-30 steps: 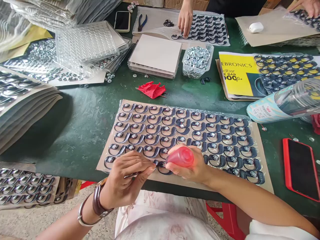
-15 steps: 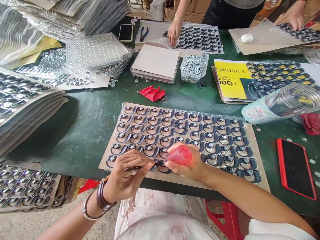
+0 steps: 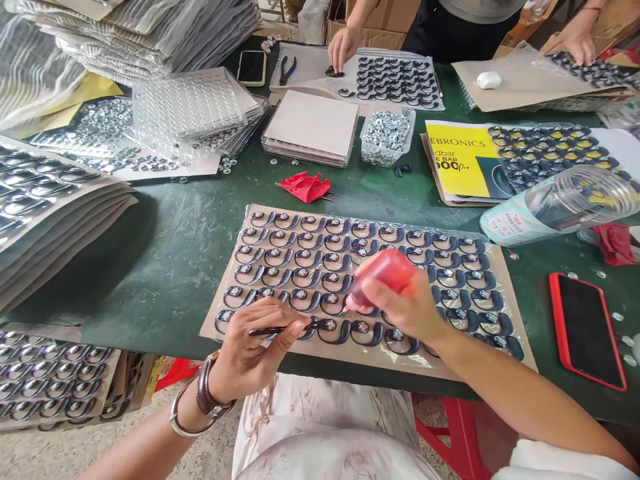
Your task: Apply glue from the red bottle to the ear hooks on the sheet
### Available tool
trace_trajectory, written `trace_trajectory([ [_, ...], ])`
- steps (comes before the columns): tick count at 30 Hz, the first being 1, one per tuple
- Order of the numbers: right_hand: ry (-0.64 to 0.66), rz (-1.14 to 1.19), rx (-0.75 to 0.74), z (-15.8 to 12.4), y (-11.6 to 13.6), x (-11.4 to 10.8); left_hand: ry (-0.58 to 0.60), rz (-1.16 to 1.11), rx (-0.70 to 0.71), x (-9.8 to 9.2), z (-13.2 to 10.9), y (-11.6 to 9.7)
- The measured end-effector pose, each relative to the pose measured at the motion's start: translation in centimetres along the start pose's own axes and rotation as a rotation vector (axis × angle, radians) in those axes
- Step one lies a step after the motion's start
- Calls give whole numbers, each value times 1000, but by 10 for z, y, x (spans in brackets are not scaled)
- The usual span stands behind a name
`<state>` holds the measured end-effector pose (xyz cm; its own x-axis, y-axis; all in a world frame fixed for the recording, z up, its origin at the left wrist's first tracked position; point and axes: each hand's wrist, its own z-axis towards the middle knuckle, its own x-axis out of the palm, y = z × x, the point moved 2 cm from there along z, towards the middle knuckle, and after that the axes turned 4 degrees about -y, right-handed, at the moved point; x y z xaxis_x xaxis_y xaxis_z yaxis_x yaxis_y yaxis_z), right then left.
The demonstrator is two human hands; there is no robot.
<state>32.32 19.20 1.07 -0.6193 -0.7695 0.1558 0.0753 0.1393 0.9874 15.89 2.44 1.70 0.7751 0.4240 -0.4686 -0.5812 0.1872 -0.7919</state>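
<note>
Gripping with two hands (image 3: 245, 347), one red bottle (image 3: 387, 272) right, one tool (image 3: 270, 331) left, perhaps tweezers, six rows of loops (image 3: 333, 277) beneath

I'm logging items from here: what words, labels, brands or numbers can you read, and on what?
"EBRONICS": yellow printed sheet
"dbar": same sheet
"E BAR": same sheet
"00": same sheet, script beside it unclear
Clear jar's label: too small to read
Yellow strip, lower left: illegible
</note>
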Motion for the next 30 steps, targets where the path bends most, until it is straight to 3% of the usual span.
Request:
trace_trajectory([
  [3,1,-37,72,16,19,-16,-42,5,11,-7,-12,-2],
  [7,51,-43,142,34,25,-39,-27,-25,19,-13,-29,-1],
  [12,-36,41,102,40,26,-69,30,-200,-387,-10,-30,14],
  [17,-127,-42,129,38,37,-109,132,-112,-498,-9,-25,24],
  [20,-295,-65,111,23,44,-141,145,-76,-508,-12,-27,28],
  [23,-447,-60,119,-10,45,-175,134,-73,-517,-11,-29,30],
  [26,-605,50,249,-50,39,-209,79,-80,-586,-8,-29,28],
  [30,-643,96,359,-73,34,-239,61,-113,-689,-7,-27,22],
])
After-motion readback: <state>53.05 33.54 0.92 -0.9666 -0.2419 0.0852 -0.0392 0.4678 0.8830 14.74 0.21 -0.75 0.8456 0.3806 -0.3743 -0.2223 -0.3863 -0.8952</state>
